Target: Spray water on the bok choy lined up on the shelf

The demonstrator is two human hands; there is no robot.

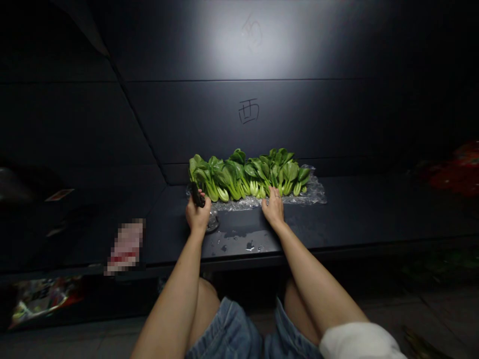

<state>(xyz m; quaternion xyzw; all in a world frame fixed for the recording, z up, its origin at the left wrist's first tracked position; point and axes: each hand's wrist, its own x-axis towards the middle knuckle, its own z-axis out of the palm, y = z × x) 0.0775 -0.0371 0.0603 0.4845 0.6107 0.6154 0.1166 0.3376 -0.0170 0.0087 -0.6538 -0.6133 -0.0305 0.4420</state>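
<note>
Your left hand (pixel 197 215) is closed in a tight grip around a black-handled tool (pixel 197 195), which sticks up out of your fist. Your hand hides most of it, so you cannot tell whether it is a knife or a pair of scissors. Your right hand (pixel 273 208) is open in a wide grip and holds nothing, its fingers (pixel 271 195) spread at the near edge of the clear bubble wrap (pixel 312 192), up against the pale stems.

The bok choy (pixel 247 174) lies on that bubble wrap in one tight row just ahead of your hands, with its leaves toward the wall and its pale stems toward you. The wrap rests on a dark desk (pixel 348 214), and water drops (pixel 239 240) are scattered over the surface in front of you. Just beside your left hand sits a small clear object (pixel 212 223), too dim to identify.

Behind the row rises a dark wall panel (pixel 318 124) with a hand-drawn character, 西 (pixel 249 110), on it. Off to the left lies a pixelated packet (pixel 125 247), and a colourful bag (pixel 41 301) sits lower down at the left edge. Something red (pixel 454 167) shows at the far right. Below the desk you can see your denim shorts (pixel 228 331).
</note>
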